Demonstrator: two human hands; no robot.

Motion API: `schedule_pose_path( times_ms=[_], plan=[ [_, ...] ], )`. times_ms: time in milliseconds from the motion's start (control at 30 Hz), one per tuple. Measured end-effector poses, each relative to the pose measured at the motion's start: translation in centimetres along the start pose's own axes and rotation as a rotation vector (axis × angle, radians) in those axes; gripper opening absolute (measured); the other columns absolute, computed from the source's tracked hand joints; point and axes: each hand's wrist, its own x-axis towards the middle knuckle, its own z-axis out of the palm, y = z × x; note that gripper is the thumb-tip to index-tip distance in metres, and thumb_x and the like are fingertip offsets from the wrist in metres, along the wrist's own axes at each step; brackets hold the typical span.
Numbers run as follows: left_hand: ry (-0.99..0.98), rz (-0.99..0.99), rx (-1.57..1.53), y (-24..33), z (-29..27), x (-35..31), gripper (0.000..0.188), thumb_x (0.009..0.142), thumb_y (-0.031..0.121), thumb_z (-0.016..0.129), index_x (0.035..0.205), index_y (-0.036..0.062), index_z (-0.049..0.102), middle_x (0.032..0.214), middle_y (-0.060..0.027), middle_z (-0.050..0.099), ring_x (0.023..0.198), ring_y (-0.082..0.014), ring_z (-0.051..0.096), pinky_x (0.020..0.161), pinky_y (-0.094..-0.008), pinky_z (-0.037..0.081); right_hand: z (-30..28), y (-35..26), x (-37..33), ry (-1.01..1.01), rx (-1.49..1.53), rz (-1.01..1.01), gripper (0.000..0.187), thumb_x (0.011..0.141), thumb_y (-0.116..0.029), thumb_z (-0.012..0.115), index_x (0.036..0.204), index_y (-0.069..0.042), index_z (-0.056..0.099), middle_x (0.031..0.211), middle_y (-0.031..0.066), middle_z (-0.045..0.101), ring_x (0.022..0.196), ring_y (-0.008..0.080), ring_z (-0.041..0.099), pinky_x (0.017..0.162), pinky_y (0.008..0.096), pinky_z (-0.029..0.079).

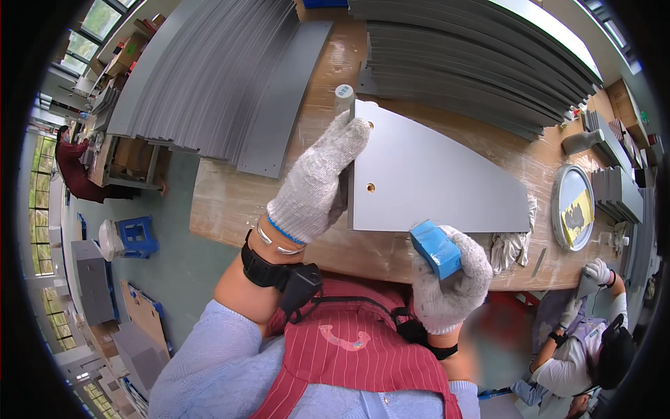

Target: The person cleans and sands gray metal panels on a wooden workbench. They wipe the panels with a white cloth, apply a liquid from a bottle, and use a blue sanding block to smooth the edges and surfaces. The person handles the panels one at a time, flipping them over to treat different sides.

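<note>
A flat grey panel (433,174) with a slanted edge and two brass-coloured holes is tilted up over the table in front of me. My left hand (317,167), in a white knit glove, grips its left edge; the fingers behind the panel are hidden. In my gloved right hand (452,283) is a blue sanding block (436,249), held close to the panel's lower edge. Whether the block touches that edge I cannot tell. Just beyond my left fingers stands a small pale bottle (344,98).
Stacked grey panels (209,77) fill the table's (237,202) far left, with another stack (460,77) at far right. A round lid with a yellow sheet (574,209) and a white rag (511,244) lie right. A co-worker (576,349) works at lower right; another person stands far left.
</note>
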Motion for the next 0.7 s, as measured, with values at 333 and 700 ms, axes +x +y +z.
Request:
schedule_pose_path(
  times_ms=[333,700],
  plan=[
    [-0.077,0.061,0.004,0.4,-0.1,-1.1,0.042,0.105,0.029,0.061,0.140,0.0054,0.055,0.122,-0.0058,0.065,0.113,-0.0144,0.063,0.098,-0.0319,0.052,0.9,-4.9,2.3,-0.134,-0.220,-0.166,0.056,0.068,-0.007,0.087,0.120,-0.005,0.066,0.108,0.0181,0.074,0.088,0.0358,0.073,0.076,0.0394,0.057],
    [-0.178,0.021,0.174,1.7,2.0,-1.0,0.058,0.089,0.020,0.073,0.140,0.0029,0.049,0.117,-0.0071,0.062,0.101,-0.0159,0.064,0.088,-0.0342,0.057,-1.9,-5.3,0.0,0.115,-0.155,-0.069,0.053,0.077,-0.002,0.083,0.125,0.001,0.060,0.114,0.0198,0.071,0.099,0.0318,0.071,0.090,0.0430,0.055]
  ],
)
